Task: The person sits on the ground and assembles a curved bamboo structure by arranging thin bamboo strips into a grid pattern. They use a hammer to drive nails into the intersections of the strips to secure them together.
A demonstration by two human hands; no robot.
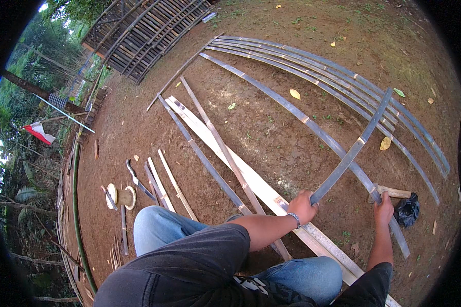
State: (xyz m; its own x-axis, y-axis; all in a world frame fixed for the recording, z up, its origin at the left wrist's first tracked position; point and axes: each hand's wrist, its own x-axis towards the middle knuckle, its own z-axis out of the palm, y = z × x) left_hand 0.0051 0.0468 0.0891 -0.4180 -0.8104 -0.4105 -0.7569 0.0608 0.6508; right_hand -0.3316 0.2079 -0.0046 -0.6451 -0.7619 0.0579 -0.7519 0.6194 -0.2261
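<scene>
My left hand [303, 206], with a bracelet at the wrist, is closed round the near end of a short dark bamboo strip [361, 140]. That strip slants up to the right and crosses over a long bamboo strip [305, 120] on the ground. Further right, my right hand [384, 209] is closed on the long strip near its close end. Beside my right hand lies a tool with a wooden handle [394, 192]; its head is partly hidden. A crumpled black plastic bag [407, 211] sits next to it.
Several curved bamboo strips [317, 66] fan out at the far right, their far ends by a crosswise pole [184, 71]. Pale split bamboo [230, 161] runs beneath my left arm. At left lie a spool [123, 197] and a curved blade [138, 180]. A slatted bamboo structure [148, 38] stands behind.
</scene>
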